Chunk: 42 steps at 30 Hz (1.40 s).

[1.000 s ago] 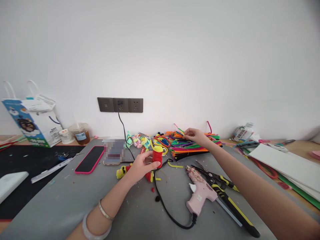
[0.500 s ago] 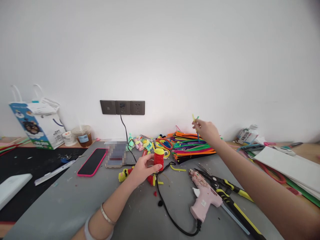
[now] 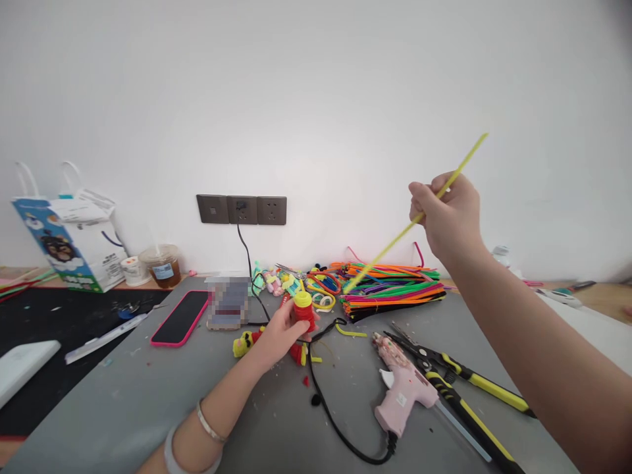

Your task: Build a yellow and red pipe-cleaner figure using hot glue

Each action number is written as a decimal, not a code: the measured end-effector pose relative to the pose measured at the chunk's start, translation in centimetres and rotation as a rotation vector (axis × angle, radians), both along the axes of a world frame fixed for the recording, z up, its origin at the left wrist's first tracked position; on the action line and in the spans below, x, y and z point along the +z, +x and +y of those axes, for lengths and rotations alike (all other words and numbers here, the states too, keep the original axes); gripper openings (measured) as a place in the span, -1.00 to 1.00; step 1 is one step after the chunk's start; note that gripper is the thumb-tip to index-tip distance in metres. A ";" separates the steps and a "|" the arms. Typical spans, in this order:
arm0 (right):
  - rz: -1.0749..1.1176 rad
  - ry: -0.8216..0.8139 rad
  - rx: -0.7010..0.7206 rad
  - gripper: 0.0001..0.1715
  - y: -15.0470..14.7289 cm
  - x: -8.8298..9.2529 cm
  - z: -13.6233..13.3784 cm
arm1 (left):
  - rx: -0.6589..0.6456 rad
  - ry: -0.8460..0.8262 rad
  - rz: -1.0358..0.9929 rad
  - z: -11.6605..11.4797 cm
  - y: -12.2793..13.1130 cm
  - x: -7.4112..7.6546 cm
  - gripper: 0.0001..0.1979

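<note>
My right hand (image 3: 447,217) is raised in front of the wall, fingers closed on a long yellow pipe cleaner (image 3: 395,241) that slants down to the left, its lower tip over the stack of coloured pipe cleaners (image 3: 395,291). My left hand (image 3: 279,332) rests on the grey mat (image 3: 148,388) and grips a small red coiled figure with a yellow top (image 3: 303,307). Small yellow and red pieces (image 3: 243,343) lie beside that hand.
A pink glue gun (image 3: 402,388) with a black cord (image 3: 336,428) and yellow-handled pliers (image 3: 464,382) lie to the right. A pink-cased phone (image 3: 180,316), a pen (image 3: 103,338), a drink cup (image 3: 158,264) and a paper bag (image 3: 69,243) sit on the left. Wall sockets (image 3: 241,209) are behind.
My right hand pulled a yellow pipe cleaner out of the stack and lifted it up and to the right. My left hand stayed on the red figure.
</note>
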State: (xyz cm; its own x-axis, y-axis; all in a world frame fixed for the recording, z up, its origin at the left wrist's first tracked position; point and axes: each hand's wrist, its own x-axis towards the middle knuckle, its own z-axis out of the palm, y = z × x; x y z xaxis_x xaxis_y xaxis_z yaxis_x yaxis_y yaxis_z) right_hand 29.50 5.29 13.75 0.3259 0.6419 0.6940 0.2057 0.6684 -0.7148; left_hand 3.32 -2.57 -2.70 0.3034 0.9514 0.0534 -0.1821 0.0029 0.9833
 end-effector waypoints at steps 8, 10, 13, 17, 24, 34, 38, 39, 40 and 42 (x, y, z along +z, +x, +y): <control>0.094 -0.183 0.383 -0.34 -2.4 -3.4 -6.9 | -0.040 0.008 -0.022 -0.3 -0.3 0.1 -0.74; 0.065 -0.259 0.378 -0.35 -3.1 -5.2 -8.1 | -0.123 0.010 -0.063 -0.5 -0.3 0.3 -0.67; 0.052 -0.238 0.252 -0.35 -4.0 -7.4 -9.1 | -0.270 -0.015 -0.079 -0.8 -0.3 0.5 -0.59; 0.121 -0.089 0.024 -0.36 -4.2 -8.9 -9.3 | -0.286 -0.029 -0.006 -1.0 -0.1 0.5 -0.56; 0.199 -0.207 0.157 -0.53 -5.7 -10.5 -9.2 | -0.175 0.022 0.065 -0.9 -0.2 0.3 -0.62; 0.257 -0.475 0.477 -0.49 -10.5 -14.8 -9.5 | -0.031 -0.105 -0.102 -0.8 0.3 0.5 -0.47; 0.591 -0.426 0.547 -0.54 -11.2 -14.8 -9.1 | -0.043 -0.090 -0.171 -0.7 0.3 0.4 -0.39; 0.616 -0.429 0.573 -0.53 -11.4 -14.9 -9.0 | -0.048 -0.077 -0.183 -0.7 0.2 0.4 -0.39; 0.627 -0.431 0.590 -0.52 -11.6 -14.9 -8.9 | -0.048 -0.067 -0.190 -0.7 0.2 0.3 -0.39; 0.643 -0.429 0.616 -0.47 -11.9 -15.0 -8.7 | -0.037 -0.059 -0.196 -0.7 0.1 0.3 -0.40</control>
